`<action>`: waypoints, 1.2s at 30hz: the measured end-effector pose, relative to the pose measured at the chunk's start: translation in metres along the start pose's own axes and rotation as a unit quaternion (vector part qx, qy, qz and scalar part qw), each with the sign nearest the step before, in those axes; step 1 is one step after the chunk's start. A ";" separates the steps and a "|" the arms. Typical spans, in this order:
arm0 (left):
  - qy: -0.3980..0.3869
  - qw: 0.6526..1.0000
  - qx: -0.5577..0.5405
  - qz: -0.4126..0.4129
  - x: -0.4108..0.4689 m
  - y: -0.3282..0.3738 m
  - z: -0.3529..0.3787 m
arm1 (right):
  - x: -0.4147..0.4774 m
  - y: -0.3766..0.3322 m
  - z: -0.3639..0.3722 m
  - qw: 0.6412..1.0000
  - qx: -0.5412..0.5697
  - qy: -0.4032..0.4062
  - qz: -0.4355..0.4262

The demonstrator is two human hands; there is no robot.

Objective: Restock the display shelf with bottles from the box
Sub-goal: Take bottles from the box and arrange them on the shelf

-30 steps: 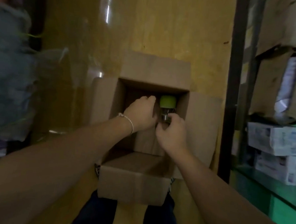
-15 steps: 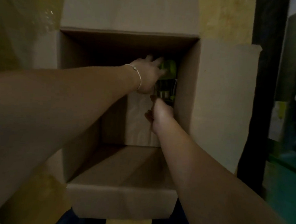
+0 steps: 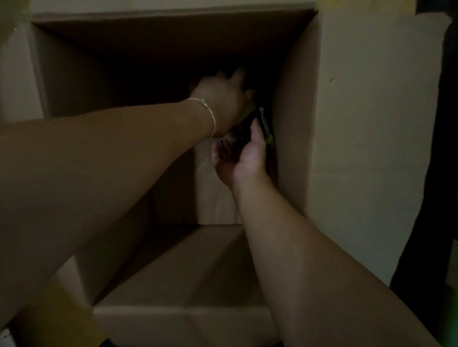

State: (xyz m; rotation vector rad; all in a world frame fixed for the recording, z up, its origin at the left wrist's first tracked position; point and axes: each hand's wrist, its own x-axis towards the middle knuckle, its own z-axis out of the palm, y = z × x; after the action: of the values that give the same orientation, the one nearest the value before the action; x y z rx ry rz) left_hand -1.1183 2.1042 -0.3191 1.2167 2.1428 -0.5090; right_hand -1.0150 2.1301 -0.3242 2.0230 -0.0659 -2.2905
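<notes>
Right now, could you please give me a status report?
Left grip over bottle top, hold hidden. Right grip open, thumb on bottle. Bottle deep in cardboard box, by right wall. Dim inside.

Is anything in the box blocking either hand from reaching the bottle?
Nothing visible does. Both hands are at the bottle in the far right corner of the cardboard box. The left hand lies over its top, and the thumb of the right hand rests on its dark label. The box's right wall stands close beside it.
</notes>
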 end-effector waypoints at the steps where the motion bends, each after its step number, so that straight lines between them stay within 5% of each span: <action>1: -0.010 1.000 -0.018 -0.005 -0.002 0.001 0.002 | 0.003 0.000 -0.001 1.000 -0.018 0.005 0.000; 12: -0.172 0.929 -0.289 -0.156 -0.070 0.029 0.070 | 0.023 0.024 -0.041 0.951 -0.303 0.060 0.011; 16: -0.162 0.880 -0.392 -0.212 -0.110 0.031 0.077 | -0.007 0.038 -0.053 0.931 -0.354 0.085 -0.023; 21: -0.152 0.861 -0.433 -0.220 -0.157 0.040 0.043 | -0.067 0.032 -0.063 0.912 -0.403 0.069 -0.044; 36: 0.024 0.738 -0.610 -0.288 -0.303 0.056 -0.183 | -0.321 -0.015 0.008 0.815 -0.545 -0.002 -0.199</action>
State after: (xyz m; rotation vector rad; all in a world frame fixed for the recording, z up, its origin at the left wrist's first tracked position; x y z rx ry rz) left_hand -1.0113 2.0510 0.0189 -0.1924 2.1320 0.6840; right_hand -0.9839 2.1746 -0.0071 1.4135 1.4225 -1.7239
